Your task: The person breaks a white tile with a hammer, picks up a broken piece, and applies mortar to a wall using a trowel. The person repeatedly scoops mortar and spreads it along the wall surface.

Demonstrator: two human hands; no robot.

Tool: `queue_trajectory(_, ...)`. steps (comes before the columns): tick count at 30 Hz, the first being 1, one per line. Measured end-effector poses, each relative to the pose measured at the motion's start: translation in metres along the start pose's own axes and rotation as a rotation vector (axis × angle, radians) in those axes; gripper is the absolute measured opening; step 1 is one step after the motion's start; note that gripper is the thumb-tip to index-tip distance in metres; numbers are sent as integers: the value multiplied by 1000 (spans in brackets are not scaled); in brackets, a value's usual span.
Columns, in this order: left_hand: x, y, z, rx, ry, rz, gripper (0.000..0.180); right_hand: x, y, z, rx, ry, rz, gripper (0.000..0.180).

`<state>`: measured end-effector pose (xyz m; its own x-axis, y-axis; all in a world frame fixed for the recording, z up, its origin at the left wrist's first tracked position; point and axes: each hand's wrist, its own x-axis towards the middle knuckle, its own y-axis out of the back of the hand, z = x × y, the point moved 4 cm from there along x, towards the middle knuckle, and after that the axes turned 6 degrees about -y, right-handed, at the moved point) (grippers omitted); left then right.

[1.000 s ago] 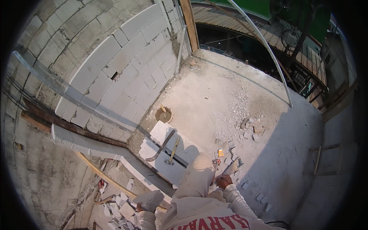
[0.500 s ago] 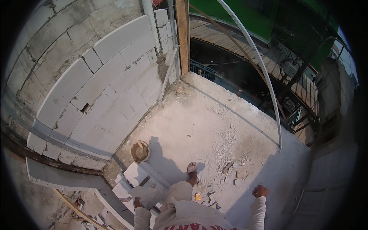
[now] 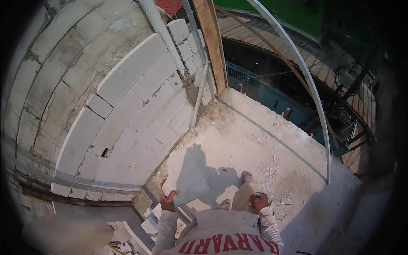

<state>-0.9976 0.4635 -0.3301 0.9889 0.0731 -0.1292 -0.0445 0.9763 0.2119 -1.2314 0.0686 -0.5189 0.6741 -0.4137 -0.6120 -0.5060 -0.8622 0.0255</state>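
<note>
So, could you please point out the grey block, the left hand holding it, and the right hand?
grey block (image 3: 185, 176), head view, middle of its flat top face.
left hand (image 3: 168, 200), head view, back of the hand at the block's lower edge.
right hand (image 3: 258, 200), head view, back of the hand.

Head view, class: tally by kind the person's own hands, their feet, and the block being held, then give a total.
Hands: 2, left hand and right hand
Feet: 2
Held grey block: 1
Total: 5

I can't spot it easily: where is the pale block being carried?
In the head view the block sits low and left of centre, gripped by the left hand, just in front of the block wall.
</note>
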Motion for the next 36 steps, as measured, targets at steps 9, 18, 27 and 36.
queue_trajectory(9,142,-189,54,376,-227,-310,63,195,50,-252,127,-88,-271,23)
queue_trajectory(18,247,-336,205,290,-165,-645,87,304,7,-425,710,-60,-1060,67)
queue_trajectory(27,422,-427,276,28,-63,-908,75,365,-21,-542,324,238,-554,48)
queue_trajectory(36,626,-475,285,-537,155,-552,84,465,-106,-695,915,36,-444,34)
